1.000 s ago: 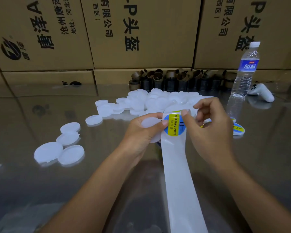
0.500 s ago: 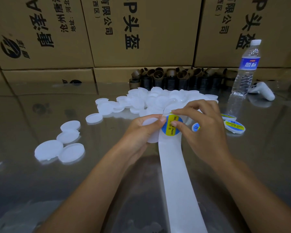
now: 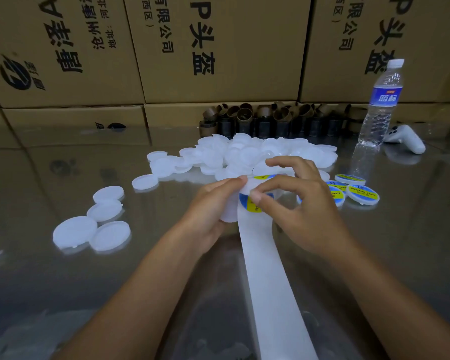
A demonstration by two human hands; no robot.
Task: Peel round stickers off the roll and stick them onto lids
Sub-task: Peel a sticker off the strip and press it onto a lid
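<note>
Glossy table — stacked printed cardboard boxes behind.

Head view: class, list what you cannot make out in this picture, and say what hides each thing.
1. The sticker: head view; the right hand pinching it covers most of its print.
2. The lid: head view; largely hidden by the left hand holding it and by the backing strip.
3. The backing strip: cut off by the bottom edge; the roll is out of view.
4. The labelled lids: print too small to read; the right hand hides some.
</note>
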